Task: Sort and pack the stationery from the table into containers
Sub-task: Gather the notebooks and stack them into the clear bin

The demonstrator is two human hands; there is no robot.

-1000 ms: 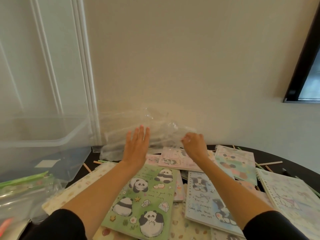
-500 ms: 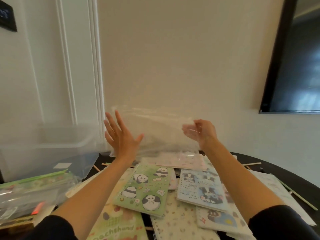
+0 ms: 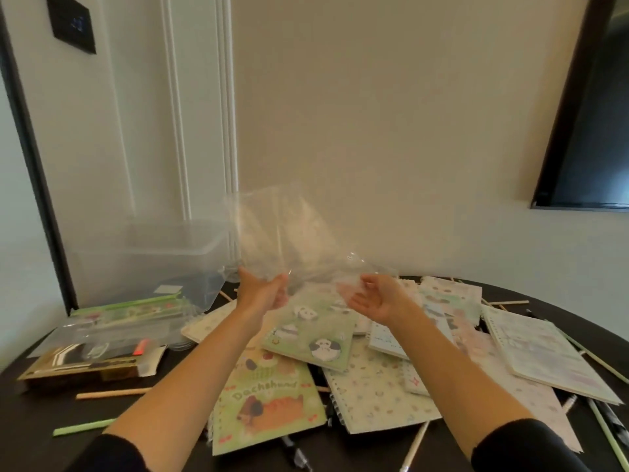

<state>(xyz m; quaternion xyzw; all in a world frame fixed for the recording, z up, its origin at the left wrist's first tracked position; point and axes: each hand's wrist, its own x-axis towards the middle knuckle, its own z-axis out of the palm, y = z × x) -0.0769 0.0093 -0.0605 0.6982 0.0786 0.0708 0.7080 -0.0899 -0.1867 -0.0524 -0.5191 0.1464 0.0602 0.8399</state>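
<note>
A crumpled clear plastic bag hangs in the air above the far side of the table. My left hand grips its lower left edge with curled fingers. My right hand lies palm up under the bag's lower right corner, fingers relaxed. Below them several notebooks overlap in a heap: a green panda notebook, a green Dachshund notebook, a dotted spiral notebook and a pale notebook at the right. Loose pencils lie about, one wooden pencil and one green pencil at the front left.
A clear plastic bin stands at the back left against the wall. In front of it lie a zip pouch and a flat brown package. The round dark table curves away at the left and right. More pens lie at the right edge.
The bag has come up off the table and now hangs higher. My left hand has closed on its edge; my right hand has turned palm up. The view has tilted up and pulled back.
</note>
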